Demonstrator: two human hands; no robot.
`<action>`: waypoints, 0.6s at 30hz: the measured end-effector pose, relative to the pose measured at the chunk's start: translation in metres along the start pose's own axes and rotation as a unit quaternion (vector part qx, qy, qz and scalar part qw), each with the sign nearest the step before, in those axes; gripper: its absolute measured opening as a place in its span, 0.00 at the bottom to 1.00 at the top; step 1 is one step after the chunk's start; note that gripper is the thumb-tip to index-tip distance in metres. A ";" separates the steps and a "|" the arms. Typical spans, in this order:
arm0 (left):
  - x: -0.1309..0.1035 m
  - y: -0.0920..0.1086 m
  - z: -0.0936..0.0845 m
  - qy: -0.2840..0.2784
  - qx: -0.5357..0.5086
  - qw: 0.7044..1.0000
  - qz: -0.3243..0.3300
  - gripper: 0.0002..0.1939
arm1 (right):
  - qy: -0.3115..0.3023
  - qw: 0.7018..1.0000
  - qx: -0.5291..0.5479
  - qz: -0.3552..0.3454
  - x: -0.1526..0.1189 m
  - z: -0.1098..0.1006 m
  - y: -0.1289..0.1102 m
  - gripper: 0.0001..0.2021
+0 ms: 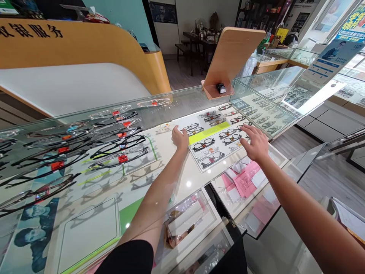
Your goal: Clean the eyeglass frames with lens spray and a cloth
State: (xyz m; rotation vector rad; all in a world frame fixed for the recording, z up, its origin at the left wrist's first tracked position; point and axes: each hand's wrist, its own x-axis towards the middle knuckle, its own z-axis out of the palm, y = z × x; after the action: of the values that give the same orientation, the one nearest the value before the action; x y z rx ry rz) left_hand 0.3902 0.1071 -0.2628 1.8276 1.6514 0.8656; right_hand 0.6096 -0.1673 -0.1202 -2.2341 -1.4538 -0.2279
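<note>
Our left hand [179, 138] and right hand [254, 143] flank a white display board [225, 151] of eyeglasses [203, 144] on the bench [196, 182].
The left is half-curled at the board's left edge; the right, fingers loosely spread, is at its right side. We cannot tell whether either grips anything.

Bare left hand [180, 137], fingers bent, at left edge of flat white rectangular panel [228, 153] bearing rows of dark-framed eyeglasses [203, 144] and a bright yellow-green strip [210, 133]; bare right hand [256, 142], fingers spread, at right side, contact unclear; tilted tan wooden stand [232, 53] beyond.
</note>
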 end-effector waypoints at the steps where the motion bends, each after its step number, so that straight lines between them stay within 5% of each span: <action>1: -0.011 0.003 -0.007 0.005 -0.006 1.000 0.006 0.22 | 0.001 1.000 0.001 -0.001 0.000 0.000 0.000 0.27; 5: -0.075 0.008 -0.038 -0.024 -0.035 0.997 0.064 0.12 | -0.002 1.000 -0.003 -0.002 0.000 0.001 0.002 0.27; 12: -0.208 -0.005 -0.102 -0.165 -0.076 0.971 0.158 0.17 | -0.006 1.000 0.001 0.002 0.002 0.002 0.005 0.29; 18: -0.280 -0.006 -0.170 -0.443 -0.101 0.872 0.182 0.26 | 0.003 1.000 0.007 -0.006 0.004 0.007 0.011 0.29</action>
State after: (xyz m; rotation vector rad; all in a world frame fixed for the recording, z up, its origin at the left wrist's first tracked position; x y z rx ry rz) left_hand 0.2443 -0.1757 -0.1865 1.9642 0.6286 0.2155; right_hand 0.6206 -0.1646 -0.1279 -2.2126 -1.4602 -0.2283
